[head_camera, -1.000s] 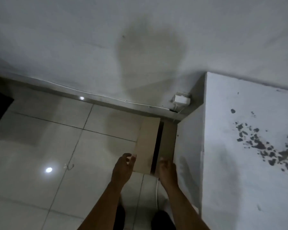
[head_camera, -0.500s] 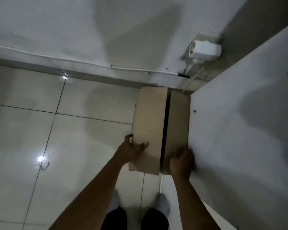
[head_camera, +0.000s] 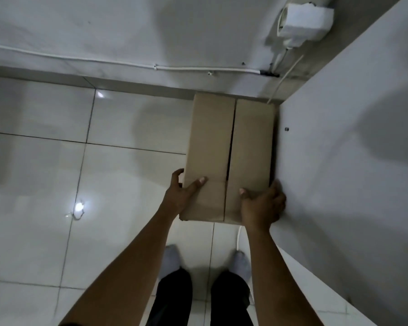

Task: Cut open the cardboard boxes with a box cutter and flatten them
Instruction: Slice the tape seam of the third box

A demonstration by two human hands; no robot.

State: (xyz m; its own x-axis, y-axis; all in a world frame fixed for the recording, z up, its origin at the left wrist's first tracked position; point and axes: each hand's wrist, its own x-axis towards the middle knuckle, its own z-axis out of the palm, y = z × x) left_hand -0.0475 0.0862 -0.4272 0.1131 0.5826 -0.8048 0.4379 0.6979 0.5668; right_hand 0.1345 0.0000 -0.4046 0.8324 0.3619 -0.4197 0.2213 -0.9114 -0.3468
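Note:
A brown cardboard box [head_camera: 212, 142] stands on the tiled floor against the wall, its two top flaps meeting along a dark seam down the middle. My left hand [head_camera: 181, 196] grips the box's near left corner, thumb on the top flap and fingers round the left side. My right hand [head_camera: 264, 205] grips the near right corner, thumb on top, fingers wrapped down the right side between the box and a white panel. No box cutter is in view.
A tall white panel [head_camera: 351, 161] stands tight against the box's right side. A white wall socket [head_camera: 304, 22] and a thin cable [head_camera: 127, 64] run along the wall behind. My feet [head_camera: 172, 257] stand on the glossy floor tiles [head_camera: 45, 231] below the box.
My head has dropped closer to the box. Both hands went from reaching toward the box to gripping its near corners, thumbs now on the top flaps.

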